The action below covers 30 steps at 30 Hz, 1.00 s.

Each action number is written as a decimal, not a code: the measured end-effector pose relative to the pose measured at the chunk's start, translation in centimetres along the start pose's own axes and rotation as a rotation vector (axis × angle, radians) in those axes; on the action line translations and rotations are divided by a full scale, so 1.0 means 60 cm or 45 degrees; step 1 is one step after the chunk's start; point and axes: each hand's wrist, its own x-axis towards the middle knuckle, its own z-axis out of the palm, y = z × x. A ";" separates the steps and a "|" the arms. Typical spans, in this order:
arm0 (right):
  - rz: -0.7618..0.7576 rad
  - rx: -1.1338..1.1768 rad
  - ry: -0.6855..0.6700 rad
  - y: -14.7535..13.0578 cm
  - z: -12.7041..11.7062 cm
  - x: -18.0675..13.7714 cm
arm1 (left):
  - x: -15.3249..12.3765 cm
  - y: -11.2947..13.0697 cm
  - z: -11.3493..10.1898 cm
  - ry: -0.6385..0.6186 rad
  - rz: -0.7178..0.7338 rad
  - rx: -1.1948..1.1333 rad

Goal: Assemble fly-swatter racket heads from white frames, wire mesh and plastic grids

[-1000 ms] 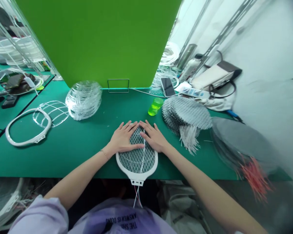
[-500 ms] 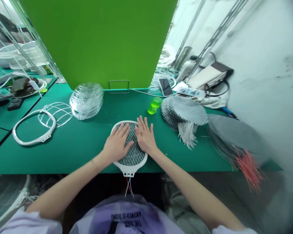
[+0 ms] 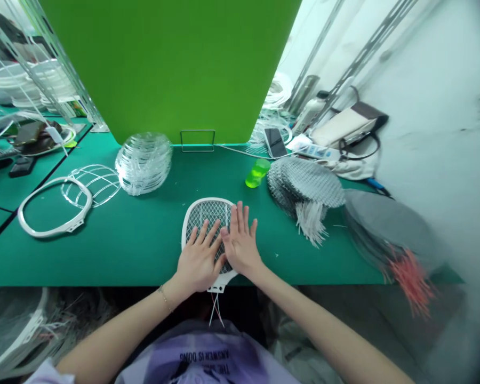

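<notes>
A white oval racket frame with grey mesh (image 3: 206, 213) lies flat on the green table (image 3: 136, 240) near its front edge, thin wires hanging from its neck over the edge. My left hand (image 3: 199, 260) lies flat on the lower left of the mesh, fingers spread. My right hand (image 3: 239, 242) lies flat on the mesh's right side, fingers stretched out and touching the left hand. Both hands cover the near half of the frame; the far half shows bare mesh.
A stack of clear plastic grids (image 3: 144, 161) stands at the back left, an empty white frame (image 3: 54, 207) and a clear grid (image 3: 96, 184) further left. Piles of grey mesh (image 3: 306, 184) and darker mesh (image 3: 388, 226) lie right. A green bottle (image 3: 256, 173), a phone (image 3: 274, 142) and a green board (image 3: 172, 64) stand behind.
Both hands have slid from the far part of the mesh back toward me to its near end. The racket frame now lies further onto the table.
</notes>
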 end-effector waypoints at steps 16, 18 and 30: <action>0.012 0.142 0.389 0.021 -0.168 0.092 | -0.001 -0.001 0.009 0.051 0.005 0.027; -0.123 0.306 0.380 -0.026 -0.179 -0.011 | 0.000 -0.001 0.011 0.063 0.003 0.029; 0.189 0.276 0.376 0.004 -0.140 -0.047 | -0.003 -0.006 0.001 0.025 0.022 -0.091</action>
